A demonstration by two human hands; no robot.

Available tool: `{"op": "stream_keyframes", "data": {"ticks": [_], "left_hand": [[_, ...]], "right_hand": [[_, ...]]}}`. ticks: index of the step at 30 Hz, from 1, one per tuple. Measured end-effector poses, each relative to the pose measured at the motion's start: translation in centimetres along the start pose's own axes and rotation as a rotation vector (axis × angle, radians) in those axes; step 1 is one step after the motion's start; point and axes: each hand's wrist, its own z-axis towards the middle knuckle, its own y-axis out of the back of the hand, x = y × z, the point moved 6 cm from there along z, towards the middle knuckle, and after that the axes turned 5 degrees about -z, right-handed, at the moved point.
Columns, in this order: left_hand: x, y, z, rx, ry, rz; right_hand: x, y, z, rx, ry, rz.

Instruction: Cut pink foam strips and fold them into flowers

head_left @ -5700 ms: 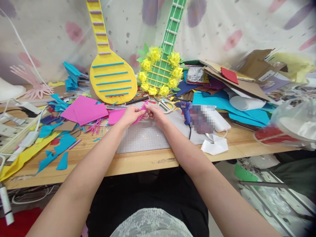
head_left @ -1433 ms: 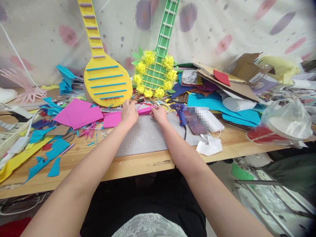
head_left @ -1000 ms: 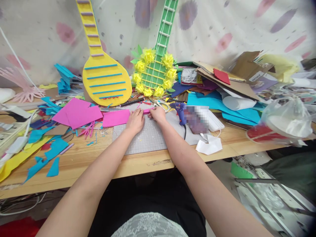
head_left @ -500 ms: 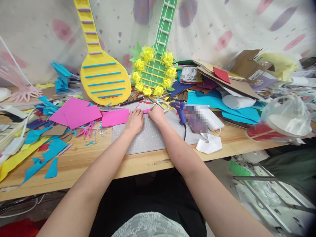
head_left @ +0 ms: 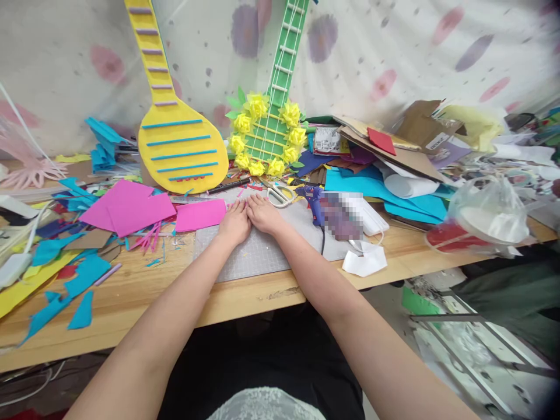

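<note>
My left hand (head_left: 235, 224) lies palm down on the grey cutting mat (head_left: 258, 258), its fingers stretched forward. Close against it, my right hand (head_left: 263, 216) rests flat too, fingers extended and side by side. Under the fingertips of both is a narrow pink piece, mostly hidden. A pink foam or paper sheet (head_left: 199, 216) lies just left of my left hand. Right of my right hand are scissors (head_left: 282, 196) with pale handles, and past them a blue glue gun (head_left: 313, 202).
A yellow paper lute (head_left: 184, 149) and a green one with yellow flowers (head_left: 273, 134) lean at the back. Larger pink sheets (head_left: 126, 207) and blue scraps (head_left: 83, 280) cover the left. Blue sheets (head_left: 359, 185), a white mask (head_left: 365, 258) and a bagged red tub (head_left: 459, 233) lie right.
My right hand has gone from gripping the end of the narrow pink piece to lying flat, closer to my left hand. The view has shifted slightly.
</note>
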Motion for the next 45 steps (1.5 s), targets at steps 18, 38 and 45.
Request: {"op": "stream_keyframes", "data": {"ticks": [18, 38, 45], "left_hand": [[0.2, 0.3, -0.5, -0.003, 0.000, 0.064], [0.2, 0.2, -0.8, -0.004, 0.046, 0.049], [0.3, 0.3, -0.9, 0.025, 0.073, 0.031]], "right_hand": [[-0.3, -1.2, -0.6, -0.106, -0.012, -0.096], [-0.9, -1.4, -0.9, -0.114, -0.158, -0.088], [-0.8, -1.5, -0.9, -0.093, -0.160, -0.107]]}}
